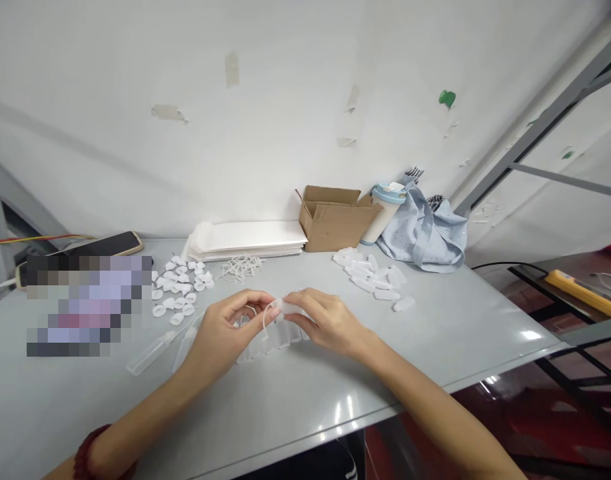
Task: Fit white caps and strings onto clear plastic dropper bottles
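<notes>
In front of me, my left hand [230, 327] and my right hand [328, 320] meet over the table, fingertips nearly touching. Left thumb and fingers pinch a small white plastic piece, from which a thin white tube [265, 325] curves down. My right fingers close on a translucent plastic cap [281, 305], mostly covered by them. Beneath both hands lies a row of translucent plastic bottles [270, 341], partly hidden. Left of my left wrist rests a translucent bottle [152, 353] with a thin stem at its tip.
Small white caps [180, 280] are scattered at left, beside loose thin white tubes [241, 267]. Translucent caps [370, 273] lie at right. Along the wall stand white packets [250, 235], a cardboard box [332, 223], a lidded cup [382, 213] and a blue cloth bag [425, 230]. A phone [105, 245] sits far left.
</notes>
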Demonstrator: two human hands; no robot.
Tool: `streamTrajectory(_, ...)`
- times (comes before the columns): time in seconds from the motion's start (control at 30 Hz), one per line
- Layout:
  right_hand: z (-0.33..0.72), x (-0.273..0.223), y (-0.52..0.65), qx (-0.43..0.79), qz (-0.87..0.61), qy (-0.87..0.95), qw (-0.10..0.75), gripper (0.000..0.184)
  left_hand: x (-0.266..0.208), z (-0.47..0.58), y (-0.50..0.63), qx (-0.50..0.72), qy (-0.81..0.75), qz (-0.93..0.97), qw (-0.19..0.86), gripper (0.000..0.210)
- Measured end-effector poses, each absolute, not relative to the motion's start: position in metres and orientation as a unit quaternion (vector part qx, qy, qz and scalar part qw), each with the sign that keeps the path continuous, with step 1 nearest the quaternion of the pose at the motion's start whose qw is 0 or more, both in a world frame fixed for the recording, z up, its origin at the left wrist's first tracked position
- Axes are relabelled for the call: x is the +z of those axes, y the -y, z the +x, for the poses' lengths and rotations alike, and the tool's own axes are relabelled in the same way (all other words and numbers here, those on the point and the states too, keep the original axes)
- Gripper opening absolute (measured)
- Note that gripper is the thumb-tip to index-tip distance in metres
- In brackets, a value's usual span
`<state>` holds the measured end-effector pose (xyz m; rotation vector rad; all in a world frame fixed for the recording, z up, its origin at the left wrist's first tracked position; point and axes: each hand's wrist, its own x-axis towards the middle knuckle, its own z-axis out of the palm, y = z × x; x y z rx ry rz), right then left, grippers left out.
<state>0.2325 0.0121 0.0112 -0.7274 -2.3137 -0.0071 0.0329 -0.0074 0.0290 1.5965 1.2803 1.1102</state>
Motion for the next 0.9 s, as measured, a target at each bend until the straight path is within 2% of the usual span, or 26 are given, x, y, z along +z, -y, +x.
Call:
streamTrajectory(0.13,0.229,0.01,-0.011,-0.014,-0.267,0.891,0.367,0.016,0.024,0.032,0.005,0.436,-0.52,0.621,0.392,0.027)
streamTrajectory(0.33,0.225,0.008,-0.009,-0.017,-0.254,0.885,0.389,0.032,0.027,0.03,0.001,0.424,-0.513,0.591,0.456,0.029)
streamTrajectory(0.53,0.222,0.005,-0.007,0.0,-0.229,0.895,0.383,0.035,0.03,0.03,0.001,0.418,-0.469,0.59,0.507,0.026)
streamTrajectory(0.73,0.22,0.005,-0.005,0.023,-0.229,0.884,0.408,0.04,0.03,0.032,0.004,0.444,-0.468,0.597,0.476,0.027)
streamTrajectory(0.9,0.22,0.009,-0.003,0.022,-0.233,0.879,0.415,0.036,0.032,0.031,0.005,0.44,-0.473,0.616,0.451,0.022)
